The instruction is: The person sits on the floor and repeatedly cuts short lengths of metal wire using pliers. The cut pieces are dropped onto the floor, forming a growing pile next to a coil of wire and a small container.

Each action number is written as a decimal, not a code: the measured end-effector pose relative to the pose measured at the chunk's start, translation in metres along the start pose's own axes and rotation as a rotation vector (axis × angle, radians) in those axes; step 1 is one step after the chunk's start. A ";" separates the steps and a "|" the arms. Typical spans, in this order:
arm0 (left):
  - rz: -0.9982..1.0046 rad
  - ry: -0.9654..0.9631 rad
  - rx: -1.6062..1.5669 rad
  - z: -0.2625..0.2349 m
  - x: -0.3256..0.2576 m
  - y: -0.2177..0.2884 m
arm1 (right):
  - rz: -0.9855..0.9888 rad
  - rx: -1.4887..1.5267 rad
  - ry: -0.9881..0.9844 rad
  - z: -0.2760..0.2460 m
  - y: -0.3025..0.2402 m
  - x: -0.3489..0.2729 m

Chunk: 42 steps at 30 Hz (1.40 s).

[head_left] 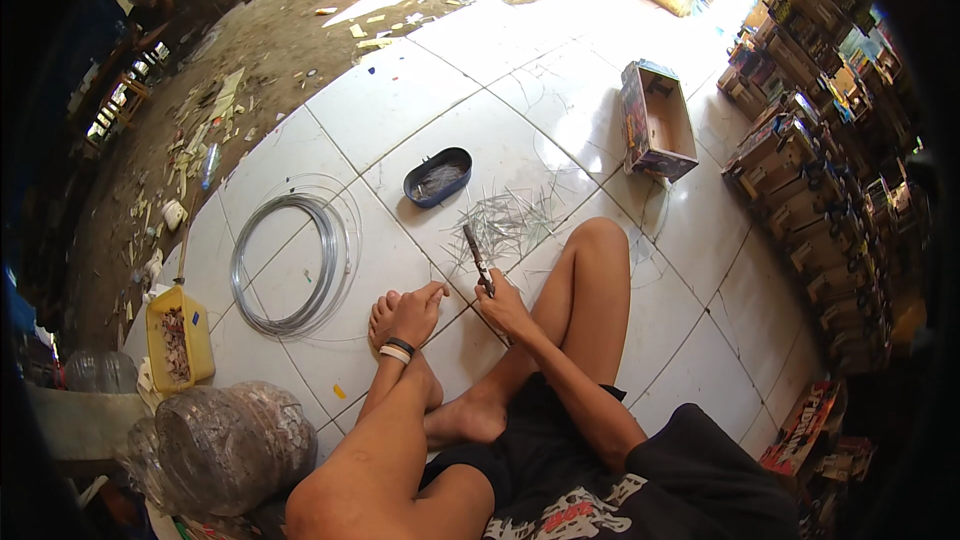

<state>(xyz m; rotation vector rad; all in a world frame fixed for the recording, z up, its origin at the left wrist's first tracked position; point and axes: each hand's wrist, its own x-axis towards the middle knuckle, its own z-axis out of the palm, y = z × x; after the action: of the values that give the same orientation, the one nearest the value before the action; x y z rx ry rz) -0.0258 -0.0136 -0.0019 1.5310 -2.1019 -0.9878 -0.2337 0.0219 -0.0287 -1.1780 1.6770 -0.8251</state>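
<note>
My right hand point(506, 307) is closed round the handles of a pair of pliers point(473, 244), whose dark jaws point away from me. My left hand point(414, 316), with bands at the wrist, lies beside my bare foot. Its thumb and fingers pinch together toward the right; whatever is between them is too small to make out. Just past the pliers, a loose pile of short cut wire pieces point(510, 223) spreads over the white tiles. A dark blue oval tub point(428, 200) behind the pile holds more thin pieces. On the left lies a coil of silvery wire point(331, 262).
A printed open box point(680, 162) stands at the far right. Stacked box-like wooden items point(800, 210) line the right side. At left are a yellow container point(204, 348) with small bits inside and a large clear plastic bundle point(225, 450). Scraps litter the dirt floor point(270, 50); people sit far left.
</note>
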 end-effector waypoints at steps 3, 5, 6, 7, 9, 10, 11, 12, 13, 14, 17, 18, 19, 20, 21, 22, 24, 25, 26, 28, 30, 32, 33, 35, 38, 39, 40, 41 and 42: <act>0.008 0.001 0.006 0.000 0.000 0.000 | -0.007 -0.051 0.014 -0.002 -0.003 -0.003; 0.029 0.005 0.018 0.001 0.002 -0.001 | 0.007 -0.094 0.026 -0.002 -0.005 -0.004; 0.039 0.005 0.025 0.001 0.002 -0.001 | 0.026 -0.127 0.035 -0.002 -0.006 -0.005; 0.033 -0.007 0.038 0.001 0.002 0.000 | 0.064 -0.167 0.049 -0.001 -0.007 -0.006; 0.012 0.001 0.018 -0.001 0.002 0.002 | 0.048 -0.215 0.131 0.003 -0.009 -0.006; -0.023 -0.011 0.014 -0.002 0.002 0.004 | 0.041 -0.236 0.173 0.005 -0.009 -0.005; -0.004 0.008 0.039 -0.004 0.001 0.006 | 0.025 -0.182 0.194 0.005 -0.009 -0.004; -0.003 0.014 0.066 -0.006 -0.001 0.009 | 0.004 -0.122 0.210 0.006 -0.008 -0.002; -0.004 0.017 0.092 -0.007 -0.003 0.011 | -0.014 -0.062 0.227 0.006 -0.006 -0.001; -0.029 0.016 0.114 -0.009 -0.005 0.013 | -0.014 -0.058 0.235 0.007 -0.005 0.000; -0.050 0.015 0.085 -0.008 -0.002 0.016 | 0.012 0.115 0.135 0.012 -0.001 -0.006; -0.027 0.012 0.023 -0.008 0.001 0.015 | 0.011 0.109 0.094 0.013 0.000 -0.008; -0.033 -0.005 -0.028 -0.008 0.002 0.015 | -0.061 0.094 0.083 0.015 -0.002 -0.010; 0.010 0.030 -0.010 -0.008 0.002 0.014 | -0.115 0.082 0.068 0.018 -0.003 -0.013; 0.022 0.050 0.017 -0.008 0.001 0.014 | -0.144 0.076 0.050 0.020 -0.006 -0.015; 0.034 0.068 0.046 -0.008 -0.001 0.014 | -0.117 0.118 -0.006 0.021 -0.008 -0.017; 0.034 0.069 -0.015 -0.010 -0.001 0.014 | -0.069 0.135 -0.041 0.025 -0.012 -0.021; 0.036 0.071 -0.046 -0.010 -0.001 0.015 | -0.021 0.141 -0.063 0.026 -0.014 -0.022; -0.025 0.039 -0.004 -0.011 -0.002 0.016 | -0.043 0.142 -0.057 0.026 -0.015 -0.022; -0.146 -0.026 0.078 -0.011 -0.002 0.016 | -0.014 0.126 -0.066 0.026 -0.016 -0.023; -0.114 -0.010 0.045 -0.011 -0.001 0.016 | -0.061 0.135 -0.051 0.025 -0.014 -0.025; -0.092 -0.005 -0.001 -0.010 0.002 0.013 | -0.079 0.137 -0.045 0.025 -0.012 -0.026; -0.087 -0.008 -0.031 -0.009 0.003 0.011 | -0.088 0.136 -0.043 0.026 -0.011 -0.027; -0.082 -0.015 -0.038 -0.007 0.004 0.006 | -0.104 0.137 -0.039 0.029 -0.009 -0.029; -0.069 -0.014 -0.014 -0.004 0.004 0.001 | -0.098 0.125 -0.048 0.032 -0.007 -0.030; -0.056 -0.003 -0.034 -0.003 0.004 -0.001 | -0.083 0.110 -0.062 0.032 -0.006 -0.030; -0.050 -0.001 -0.059 -0.003 0.005 -0.002 | -0.043 0.086 -0.077 0.033 -0.006 -0.031; -0.039 0.009 -0.056 -0.002 0.005 -0.003 | -0.069 0.081 -0.070 0.033 -0.006 -0.031; -0.035 0.010 -0.059 -0.002 0.005 -0.003 | -0.069 0.068 -0.064 0.033 -0.007 -0.031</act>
<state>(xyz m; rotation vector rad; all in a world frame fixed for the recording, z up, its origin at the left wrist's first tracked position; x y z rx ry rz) -0.0241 -0.0198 -0.0034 1.5453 -2.0273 -1.0434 -0.1965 0.0486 -0.0260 -1.2089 1.5523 -0.8710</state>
